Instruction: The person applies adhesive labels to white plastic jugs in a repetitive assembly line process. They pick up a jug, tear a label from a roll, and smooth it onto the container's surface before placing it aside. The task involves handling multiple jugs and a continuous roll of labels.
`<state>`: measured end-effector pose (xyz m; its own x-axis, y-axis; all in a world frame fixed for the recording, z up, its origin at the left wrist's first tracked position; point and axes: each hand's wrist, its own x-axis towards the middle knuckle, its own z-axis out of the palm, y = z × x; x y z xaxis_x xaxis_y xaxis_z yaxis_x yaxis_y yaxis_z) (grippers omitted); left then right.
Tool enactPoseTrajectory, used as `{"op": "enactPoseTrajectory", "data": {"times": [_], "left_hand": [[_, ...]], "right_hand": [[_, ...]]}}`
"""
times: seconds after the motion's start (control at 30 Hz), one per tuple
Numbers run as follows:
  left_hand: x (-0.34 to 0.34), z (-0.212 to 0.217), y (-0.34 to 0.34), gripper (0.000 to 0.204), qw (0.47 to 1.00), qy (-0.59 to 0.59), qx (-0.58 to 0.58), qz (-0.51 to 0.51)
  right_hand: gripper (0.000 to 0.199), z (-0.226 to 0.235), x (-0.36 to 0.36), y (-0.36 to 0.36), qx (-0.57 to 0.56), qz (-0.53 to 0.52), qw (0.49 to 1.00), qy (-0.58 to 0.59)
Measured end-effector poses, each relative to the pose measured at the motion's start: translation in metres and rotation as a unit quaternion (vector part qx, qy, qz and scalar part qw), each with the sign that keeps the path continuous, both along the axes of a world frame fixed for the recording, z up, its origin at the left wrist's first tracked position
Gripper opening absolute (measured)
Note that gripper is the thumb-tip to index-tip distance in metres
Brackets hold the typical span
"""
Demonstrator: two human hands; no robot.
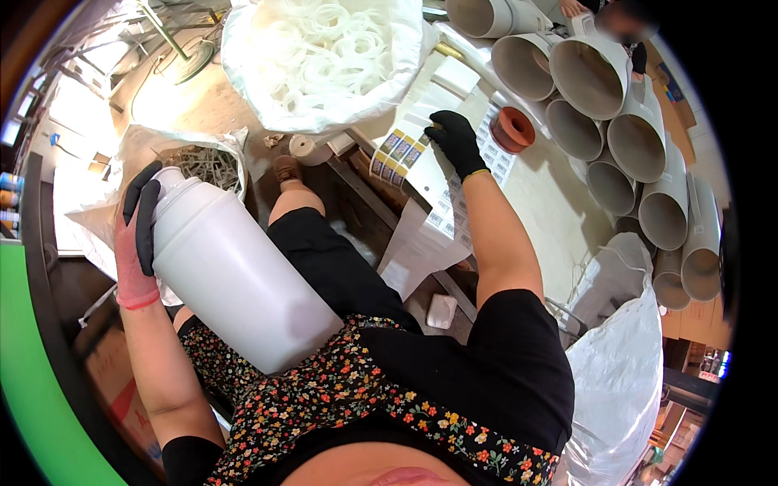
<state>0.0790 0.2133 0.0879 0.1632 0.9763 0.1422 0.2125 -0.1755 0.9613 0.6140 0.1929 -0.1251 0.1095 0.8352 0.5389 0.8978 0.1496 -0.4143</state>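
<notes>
A pale grey plastic cylinder [243, 271] with a stepped, narrower end lies tilted across my lap. My left hand [142, 227], in a red and black glove, grips it at that narrower end. In a black glove, my right hand [458, 142] is over the table, with its fingers curled together beside a strip of yellow and grey labels [397, 156]; whether anything is between the fingertips is hidden. A sheet of small printed labels [454, 202] runs under my right wrist. Close to that hand stands a reddish-brown tape roll [513, 130].
Several grey open-ended cylinders [592, 77] are stacked on the table's [559, 202] right. A white sack of translucent rings [324, 57] stands ahead; another sack [198, 162] holds thin scraps. A silvery sack [616, 364] is at right. Another person's hand [574, 8] shows far right.
</notes>
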Motion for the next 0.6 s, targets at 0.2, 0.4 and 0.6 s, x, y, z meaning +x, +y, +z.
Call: {"op": "enactPoseTrajectory", "data": {"times": [0.2, 0.4, 0.6], "left_hand": [[-0.001, -0.002, -0.005, 0.031, 0.999, -0.032, -0.02, 0.012], [-0.003, -0.001, -0.004, 0.032, 1.0, 0.003, 0.005, -0.002], [-0.013, 0.001, -0.007, 0.032, 1.0, 0.012, 0.001, -0.003]], "right_hand": [[0.025, 0.009, -0.003, -0.001, -0.066, 0.003, 0.997, 0.049], [0.022, 0.005, 0.002, 0.004, -0.022, -0.004, 1.0, 0.009], [0.019, 0.007, -0.002, 0.009, -0.047, -0.037, 0.998, -0.011]]}}
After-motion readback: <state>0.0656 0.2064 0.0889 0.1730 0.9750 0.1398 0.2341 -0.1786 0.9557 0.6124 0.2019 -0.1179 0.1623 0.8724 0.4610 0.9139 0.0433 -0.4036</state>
